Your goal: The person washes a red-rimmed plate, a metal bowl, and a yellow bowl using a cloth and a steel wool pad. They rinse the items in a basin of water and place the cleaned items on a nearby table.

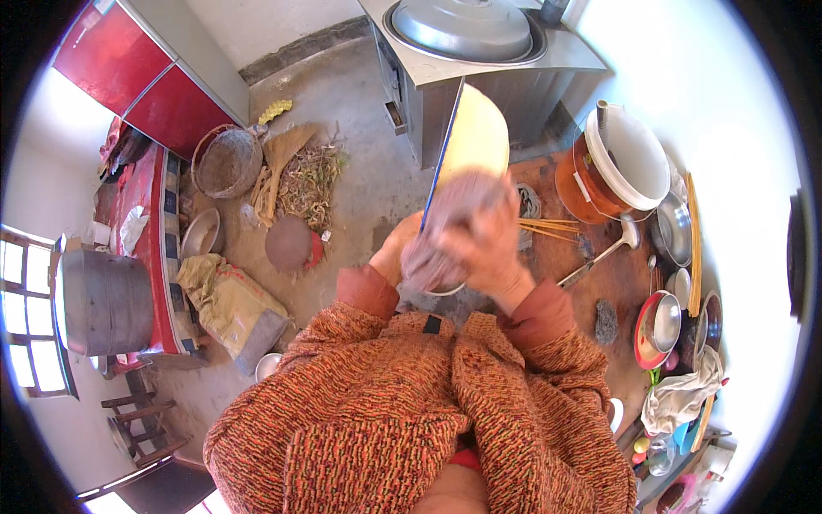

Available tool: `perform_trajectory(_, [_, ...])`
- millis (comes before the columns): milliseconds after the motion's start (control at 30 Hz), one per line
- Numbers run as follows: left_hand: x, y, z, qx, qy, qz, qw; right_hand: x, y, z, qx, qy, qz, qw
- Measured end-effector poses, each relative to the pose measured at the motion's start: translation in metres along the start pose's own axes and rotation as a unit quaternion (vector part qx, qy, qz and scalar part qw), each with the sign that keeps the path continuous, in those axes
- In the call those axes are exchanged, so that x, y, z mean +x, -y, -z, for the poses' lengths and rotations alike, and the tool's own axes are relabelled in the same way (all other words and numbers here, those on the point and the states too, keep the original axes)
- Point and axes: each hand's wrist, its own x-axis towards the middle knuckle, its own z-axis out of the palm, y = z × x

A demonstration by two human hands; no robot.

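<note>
Held up in front of me is a pale yellow, round-edged dish or basin [479,128] with a thin blue rim, tilted on its side. My left hand [397,244] is closed round its left edge, partly hidden behind it. Across its lower part lies a greyish-mauve cloth [441,240], bunched up. My right hand [492,248] presses on this cloth with its fingers bent round it, somewhat smeared by motion. The cloth and hand cover much of the dish's surface.
A stove with a large lidded pan [462,30] stands ahead. On the right, a brown worktop holds an orange-and-white bucket [591,184], a ladle [629,233], chopsticks [548,227] and several bowls. At left lie a wicker basket [227,163], dry stalks [312,180] and a sack [231,300].
</note>
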Motion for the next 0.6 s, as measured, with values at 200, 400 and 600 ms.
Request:
perform_trajectory(200, [0.0,0.014,-0.017,0.1,-0.109,-0.022,0.989,0.072,-0.059,0.037,0.358,-0.029,-0.326,0.875])
perform_trajectory(400, [0.007,0.028,-0.007,0.05,-0.075,-0.034,0.995,0.052,-0.037,0.021,0.294,-0.041,-0.323,0.899])
perform_trajectory(600, [0.007,0.029,-0.009,0.039,-0.072,-0.045,0.996,0.04,-0.013,0.026,0.104,0.012,-0.024,0.994])
